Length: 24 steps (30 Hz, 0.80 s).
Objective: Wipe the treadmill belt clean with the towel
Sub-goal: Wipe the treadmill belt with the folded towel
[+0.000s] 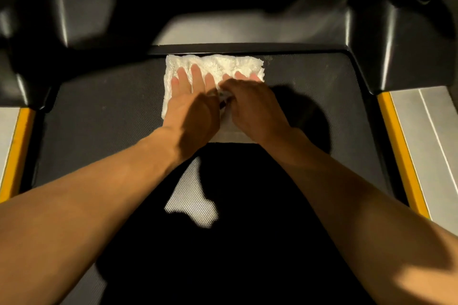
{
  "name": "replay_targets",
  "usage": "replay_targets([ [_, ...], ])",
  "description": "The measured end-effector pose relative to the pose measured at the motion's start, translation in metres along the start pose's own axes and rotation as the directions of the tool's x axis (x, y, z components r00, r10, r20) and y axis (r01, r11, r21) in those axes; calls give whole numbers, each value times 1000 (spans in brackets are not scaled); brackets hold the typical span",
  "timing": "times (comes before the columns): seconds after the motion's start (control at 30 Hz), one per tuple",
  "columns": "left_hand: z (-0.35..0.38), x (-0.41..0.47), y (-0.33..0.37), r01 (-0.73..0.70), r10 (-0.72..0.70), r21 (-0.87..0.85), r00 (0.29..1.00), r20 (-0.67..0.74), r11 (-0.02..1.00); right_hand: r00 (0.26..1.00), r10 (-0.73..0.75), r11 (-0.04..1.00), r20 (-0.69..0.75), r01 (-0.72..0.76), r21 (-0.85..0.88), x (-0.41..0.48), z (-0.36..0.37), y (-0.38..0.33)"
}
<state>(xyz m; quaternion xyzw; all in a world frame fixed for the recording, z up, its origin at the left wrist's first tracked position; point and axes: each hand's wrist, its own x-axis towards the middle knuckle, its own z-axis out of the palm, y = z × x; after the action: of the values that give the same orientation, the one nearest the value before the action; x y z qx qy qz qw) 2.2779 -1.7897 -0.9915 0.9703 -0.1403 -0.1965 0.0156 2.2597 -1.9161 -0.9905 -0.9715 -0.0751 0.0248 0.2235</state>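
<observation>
Your left hand point(192, 104) presses flat, fingers straight, on the white towel point(218, 67). Your right hand point(252, 104) rests beside it on the towel, fingers extended. The towel lies upper centre on the treadmill belt point(99, 106), against the motor cover point(247, 30).

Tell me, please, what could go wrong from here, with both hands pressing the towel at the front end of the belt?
1. The towel lies against the front cover edge; pushed further, it or the fingers might catch there.
2. The left hand and right hand press only the middle, so the belt sides may stay dirty.
3. A dark shadow covers the near belt; dirt there may be missed.
</observation>
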Motion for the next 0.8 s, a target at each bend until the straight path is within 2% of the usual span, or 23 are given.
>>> replay_targets([
  [0.13, -6, 24, 9, 26, -27, 74, 1000, 13, 997, 998, 57, 997, 38, -58, 50, 15, -5, 3],
  [0.23, -1, 26, 12, -3, 10, 100, 997, -77, 995, 997, 65, 998, 38, -66, 1, 15, -5, 10],
  [0.3, 3, 14, 13, -64, 64, 3, 982, -180, 998, 998, 66, 998, 21, -65, -23, 6, -3, 14],
  [0.37, 14, 2, 15, -125, 121, 3, 960, -251, 992, 998, 65, 998, 1, -65, -17, -7, -1, 18],
  [0.5, 13, 7, 23, -162, 178, 84, 953, -246, 983, 996, 87, 996, -32, -86, 34, -6, -5, 30],
  [0.57, 8, 23, 25, -236, 260, 133, 940, -219, 963, 995, 100, 995, 13, -100, -7, 6, -5, 33],
  [0.63, 7, 32, 22, -288, 338, 259, 925, -172, 922, 993, 117, 991, 17, -116, -65, 15, -4, 36],
  [0.67, 4, 32, 22, -283, 330, 276, 933, -142, 919, 993, 114, 989, -1, -114, -97, 14, -4, 37],
  [0.7, 4, 32, 23, -264, 305, 270, 945, -122, 926, 994, 102, 987, -25, -104, -122, 11, -3, 38],
  [0.8, 10, 22, 32, -234, 254, 123, 949, -189, 964, 994, 71, 988, -81, -81, -131, -6, -3, 39],
])
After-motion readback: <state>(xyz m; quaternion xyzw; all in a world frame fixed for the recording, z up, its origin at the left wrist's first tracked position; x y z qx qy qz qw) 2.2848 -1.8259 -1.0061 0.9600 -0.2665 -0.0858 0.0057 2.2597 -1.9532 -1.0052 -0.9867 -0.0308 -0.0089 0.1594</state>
